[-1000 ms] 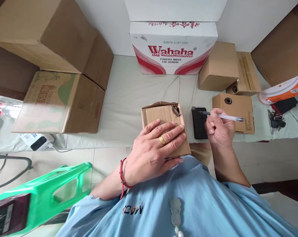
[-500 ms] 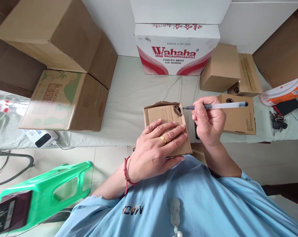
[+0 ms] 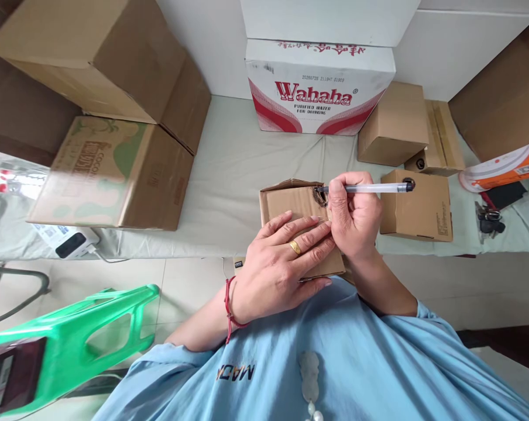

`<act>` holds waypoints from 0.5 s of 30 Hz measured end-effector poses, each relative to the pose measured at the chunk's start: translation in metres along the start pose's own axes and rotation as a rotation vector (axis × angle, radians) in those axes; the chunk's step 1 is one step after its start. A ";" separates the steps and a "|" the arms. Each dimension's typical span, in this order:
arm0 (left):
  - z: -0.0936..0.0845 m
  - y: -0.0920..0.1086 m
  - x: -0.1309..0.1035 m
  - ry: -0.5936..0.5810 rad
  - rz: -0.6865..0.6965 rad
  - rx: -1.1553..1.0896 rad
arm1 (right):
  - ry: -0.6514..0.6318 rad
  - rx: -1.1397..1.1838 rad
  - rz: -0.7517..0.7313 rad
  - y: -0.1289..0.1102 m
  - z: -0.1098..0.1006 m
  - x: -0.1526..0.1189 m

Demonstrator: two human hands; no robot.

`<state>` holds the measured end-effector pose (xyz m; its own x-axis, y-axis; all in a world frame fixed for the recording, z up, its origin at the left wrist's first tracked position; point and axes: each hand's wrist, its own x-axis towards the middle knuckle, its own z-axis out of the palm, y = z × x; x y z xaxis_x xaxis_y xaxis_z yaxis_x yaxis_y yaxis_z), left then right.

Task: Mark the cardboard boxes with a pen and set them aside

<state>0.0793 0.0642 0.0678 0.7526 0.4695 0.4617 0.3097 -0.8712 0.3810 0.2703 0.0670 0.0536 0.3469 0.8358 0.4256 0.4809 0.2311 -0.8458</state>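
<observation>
Beyond the pen (image 3: 381, 187), Wahaha carton (image 3: 319, 90).

small box (image 3: 282, 202): partly under left grip (image 3: 286, 260); pen (image 3: 374, 188): tip indistinct; canister (image 3: 504, 168): cut by right edge

We log plain brown on the small square cardboard box (image 3: 282, 202), blackish marks at one corner. Slim plastic pen (image 3: 372, 188): whitish barrel, black end. White rectangular Wahaha carton (image 3: 319, 88): red lettering, red swooping bands. Brown cardboard carton (image 3: 102, 175), COCON-printed: green blotches. We see pale grey-green on the cloth-covered surface (image 3: 229, 164), bright green on the plastic stool (image 3: 67, 333), light blue on the fabric shirt (image 3: 352, 356), red on the cord bracelet (image 3: 228, 307).
</observation>
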 end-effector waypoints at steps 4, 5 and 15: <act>0.000 0.000 0.000 0.015 0.003 0.010 | 0.007 -0.041 -0.022 -0.003 -0.002 -0.001; 0.000 0.000 -0.001 0.017 0.002 0.012 | 0.014 -0.055 -0.035 -0.004 -0.002 -0.002; 0.002 0.001 0.001 0.021 0.002 0.023 | 0.143 -0.107 -0.076 -0.004 -0.010 -0.013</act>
<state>0.0812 0.0632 0.0672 0.7410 0.4702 0.4794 0.3215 -0.8752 0.3614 0.2722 0.0507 0.0545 0.4135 0.7371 0.5345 0.5899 0.2302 -0.7739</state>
